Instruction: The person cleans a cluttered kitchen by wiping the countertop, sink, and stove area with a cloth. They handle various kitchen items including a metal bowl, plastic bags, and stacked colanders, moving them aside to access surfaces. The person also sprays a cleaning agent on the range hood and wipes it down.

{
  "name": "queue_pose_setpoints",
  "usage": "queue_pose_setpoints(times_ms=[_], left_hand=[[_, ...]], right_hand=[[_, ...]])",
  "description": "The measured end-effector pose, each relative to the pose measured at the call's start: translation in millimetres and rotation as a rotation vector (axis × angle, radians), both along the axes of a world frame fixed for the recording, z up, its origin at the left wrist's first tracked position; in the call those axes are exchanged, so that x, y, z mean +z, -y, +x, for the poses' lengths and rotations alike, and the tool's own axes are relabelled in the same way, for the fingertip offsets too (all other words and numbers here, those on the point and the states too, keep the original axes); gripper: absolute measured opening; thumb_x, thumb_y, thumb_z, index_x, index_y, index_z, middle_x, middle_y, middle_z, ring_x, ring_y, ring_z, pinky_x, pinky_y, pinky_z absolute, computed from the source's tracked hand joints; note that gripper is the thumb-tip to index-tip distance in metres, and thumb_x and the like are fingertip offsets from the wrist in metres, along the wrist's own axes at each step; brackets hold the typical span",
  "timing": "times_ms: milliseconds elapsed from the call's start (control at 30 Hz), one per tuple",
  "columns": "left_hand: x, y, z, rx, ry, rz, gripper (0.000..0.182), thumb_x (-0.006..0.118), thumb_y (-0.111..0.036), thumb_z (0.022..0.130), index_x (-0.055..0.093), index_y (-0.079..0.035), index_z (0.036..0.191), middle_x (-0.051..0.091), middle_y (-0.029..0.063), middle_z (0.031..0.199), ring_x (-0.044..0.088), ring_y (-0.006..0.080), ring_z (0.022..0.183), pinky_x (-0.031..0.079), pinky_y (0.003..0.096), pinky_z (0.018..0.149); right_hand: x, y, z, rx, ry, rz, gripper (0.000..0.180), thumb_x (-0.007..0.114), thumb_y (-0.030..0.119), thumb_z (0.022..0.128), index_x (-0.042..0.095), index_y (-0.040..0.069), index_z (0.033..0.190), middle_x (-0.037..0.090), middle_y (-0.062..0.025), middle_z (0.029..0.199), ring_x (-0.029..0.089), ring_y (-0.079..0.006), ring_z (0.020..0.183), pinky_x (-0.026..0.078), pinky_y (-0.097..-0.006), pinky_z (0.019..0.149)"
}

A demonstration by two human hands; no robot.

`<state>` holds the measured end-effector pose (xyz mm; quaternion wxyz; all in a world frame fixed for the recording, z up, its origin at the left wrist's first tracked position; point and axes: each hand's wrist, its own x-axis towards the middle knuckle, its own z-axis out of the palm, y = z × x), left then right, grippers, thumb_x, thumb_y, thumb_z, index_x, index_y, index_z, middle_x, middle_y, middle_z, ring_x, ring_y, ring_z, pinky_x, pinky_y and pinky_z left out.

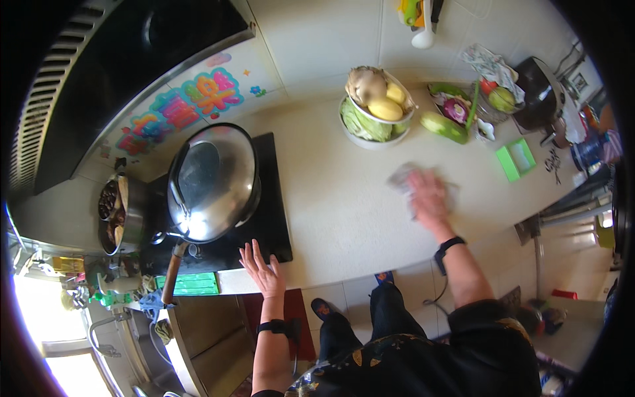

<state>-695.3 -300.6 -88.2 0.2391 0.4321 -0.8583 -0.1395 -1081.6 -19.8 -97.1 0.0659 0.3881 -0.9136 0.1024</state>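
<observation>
My right hand [427, 197] presses flat on a greyish cloth [400, 174] on the light countertop [337, 198]. Both hand and cloth are blurred, and most of the cloth is hidden beneath the palm. My left hand [265, 275] has its fingers spread and holds nothing, at the front corner of the black cooktop [274, 198]; I cannot tell whether it touches the surface. On that cooktop stands a wok with a domed metal lid [218, 183], its wooden handle [173, 273] pointing towards the front edge.
Behind the cloth are a bowl of cabbage [364, 121], a bowl of potatoes [386, 109] and a green gourd [444, 128]. A green box [516, 159] and keys [552, 164] lie further right. Left of the wok stands a steel pot [130, 218]; a sink [163, 367] is lower left.
</observation>
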Motion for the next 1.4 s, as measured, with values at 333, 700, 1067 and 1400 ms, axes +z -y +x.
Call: queue_pose_setpoints(times_ms=[333, 700, 1067, 1400], left_hand=[[-13, -4, -32, 0.171, 0.25, -0.002, 0.077, 0.053, -0.043, 0.093, 0.028, -0.013, 0.159, 0.03, 0.02, 0.158, 0.017, 0.0379, 0.152, 0.005, 0.0567, 0.124], [-13, -4, -30, 0.186, 0.256, 0.051, 0.076, 0.055, -0.04, 0.09, 0.034, -0.011, 0.157, 0.032, 0.0202, 0.156, 0.019, 0.0382, 0.152, 0.006, 0.0578, 0.124], [-11, -4, -29, 0.16, 0.223, 0.06, 0.077, 0.054, -0.043, 0.091, 0.034, -0.008, 0.156, 0.032, 0.0219, 0.155, 0.02, 0.0403, 0.15, 0.007, 0.059, 0.123], [-5, -8, -33, 0.195, 0.209, 0.047, 0.072, 0.057, -0.037, 0.092, 0.034, -0.014, 0.156, 0.035, 0.0179, 0.155, 0.021, 0.0361, 0.151, 0.006, 0.0536, 0.125]], right_hand=[[-17, 117, 32, 0.121, 0.229, -0.144, 0.065, 0.055, 0.028, 0.096, 0.038, -0.005, 0.149, 0.035, -0.0207, 0.158, 0.029, -0.0359, 0.149, 0.02, -0.0507, 0.123], [-32, 454, -36, 0.621, 0.388, -0.328, 0.04, 0.058, 0.014, 0.087, 0.063, 0.009, 0.127, 0.06, -0.0106, 0.136, 0.048, -0.0308, 0.136, 0.034, -0.0456, 0.115], [-32, 512, -9, 0.826, 0.744, -0.519, 0.036, 0.061, 0.003, 0.083, 0.073, 0.021, 0.112, 0.073, -0.0096, 0.106, 0.064, -0.0326, 0.107, 0.046, -0.0457, 0.094], [-41, 310, 0, 0.557, 0.209, -0.435, 0.036, 0.052, 0.002, 0.088, 0.068, 0.019, 0.116, 0.069, -0.0035, 0.12, 0.059, -0.0268, 0.116, 0.044, -0.0462, 0.095]])
